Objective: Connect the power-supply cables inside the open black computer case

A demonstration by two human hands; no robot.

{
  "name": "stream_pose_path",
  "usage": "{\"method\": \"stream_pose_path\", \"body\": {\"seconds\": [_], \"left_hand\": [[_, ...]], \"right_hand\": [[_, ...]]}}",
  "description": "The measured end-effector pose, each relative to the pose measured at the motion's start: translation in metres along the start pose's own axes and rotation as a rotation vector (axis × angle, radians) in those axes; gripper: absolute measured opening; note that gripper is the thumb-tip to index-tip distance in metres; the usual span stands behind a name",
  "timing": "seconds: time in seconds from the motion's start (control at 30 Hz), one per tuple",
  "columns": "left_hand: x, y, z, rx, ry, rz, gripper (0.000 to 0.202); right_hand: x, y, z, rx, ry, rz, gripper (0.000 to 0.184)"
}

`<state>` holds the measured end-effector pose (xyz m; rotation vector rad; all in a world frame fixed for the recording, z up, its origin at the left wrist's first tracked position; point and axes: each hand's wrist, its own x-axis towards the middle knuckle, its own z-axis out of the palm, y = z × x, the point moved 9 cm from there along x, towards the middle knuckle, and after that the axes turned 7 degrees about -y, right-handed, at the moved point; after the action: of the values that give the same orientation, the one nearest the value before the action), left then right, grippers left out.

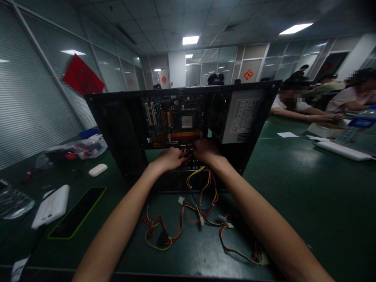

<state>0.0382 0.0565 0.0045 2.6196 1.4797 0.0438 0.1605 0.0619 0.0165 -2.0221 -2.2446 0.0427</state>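
Observation:
A black computer case (117, 133) stands on the table with its open side toward me. Inside it are a motherboard (187, 122) and, at the upper right, a grey power supply (242, 113). My left hand (171, 158) and my right hand (207, 150) meet just below the motherboard, both with fingers closed around thin dark and red wires (188, 152). The fingertips are partly hidden in shadow. From beneath my right hand, yellow, red and black power cables (210, 184) hang out of the case. Their white connectors (222, 219) lie on the table in front.
To the left lie a phone (78, 213), a white power bank (53, 205), a white earbud case (98, 169) and a plastic bag (76, 152). Other people sit at the right, near a water bottle (358, 125) and a small box (326, 129). The green table (311, 196) extends around the case.

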Motion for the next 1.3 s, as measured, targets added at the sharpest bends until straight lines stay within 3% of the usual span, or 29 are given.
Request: {"method": "stream_pose_path", "body": {"seconds": [0.17, 0.63, 0.93, 1.3], "left_hand": [[-0.002, 0.001, 0.000, -0.007, -0.018, -0.004, 0.032], [0.000, 0.001, 0.001, 0.039, -0.003, 0.022, 0.037], [-0.002, 0.005, -0.002, 0.064, -0.008, 0.021, 0.033], [0.002, 0.004, -0.003, 0.062, 0.031, 0.015, 0.036]], "right_hand": [[-0.005, -0.014, -0.012, -0.027, 0.096, -0.078, 0.033], [0.006, -0.040, -0.012, -0.186, 0.091, -0.220, 0.032], [0.005, -0.044, -0.010, -0.210, 0.145, -0.260, 0.029], [0.004, -0.034, -0.016, -0.128, 0.179, -0.212, 0.032]]}}
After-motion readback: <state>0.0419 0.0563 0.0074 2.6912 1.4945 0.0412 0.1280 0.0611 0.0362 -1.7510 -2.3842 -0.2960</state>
